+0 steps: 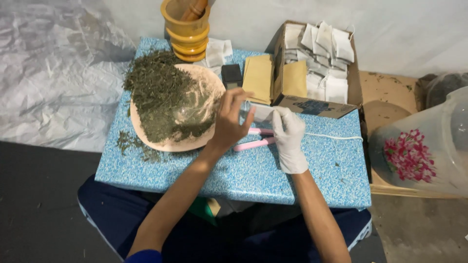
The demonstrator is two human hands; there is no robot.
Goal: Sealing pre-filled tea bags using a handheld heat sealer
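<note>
Table: a small blue-speckled table [234, 175] rests across the seated person's lap; its near edge and near corners lie bare, while the far edge is crowded.
Far edge: a yellow mortar with pestle [187, 29] stands at the far left, a cardboard box of white filter bags [319, 68] fills the far right corner, and tan envelopes [258, 77] lie between them.
Left side: a round tray [170, 143] heaped with dried green herbs [161, 92] reaches almost to the left edge (some crumbs have spilled beside it).
Left hand: bare, the left hand [229, 122] has its grip closed on one end of a small clear pouch [258, 112], held above the table's middle.
Right hand: in a white glove, the right hand [288, 134] has its grip pinched on the pouch's other end.
Under the hands: a pink-handled tool [253, 142] lies on the table, with a white cord [336, 137] running towards the right edge.
</note>
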